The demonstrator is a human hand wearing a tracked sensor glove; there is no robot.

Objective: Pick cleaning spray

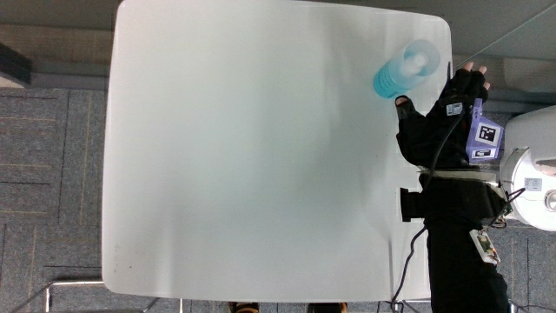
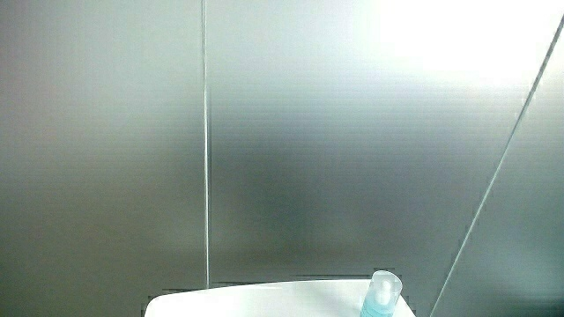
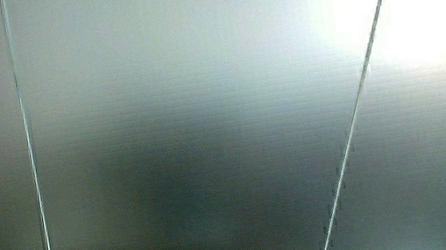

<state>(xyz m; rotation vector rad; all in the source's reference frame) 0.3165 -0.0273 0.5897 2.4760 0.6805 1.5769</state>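
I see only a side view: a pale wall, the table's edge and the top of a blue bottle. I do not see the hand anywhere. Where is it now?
Observer: In the main view the hand is beside the cleaning spray, at the table's edge.
Operator: Does it hold the bottle already?
Observer: No, its fingers are stretched out and wrap nothing.
Operator: Which way does the hand face?
Observer: Its back, with the patterned cube, faces up.
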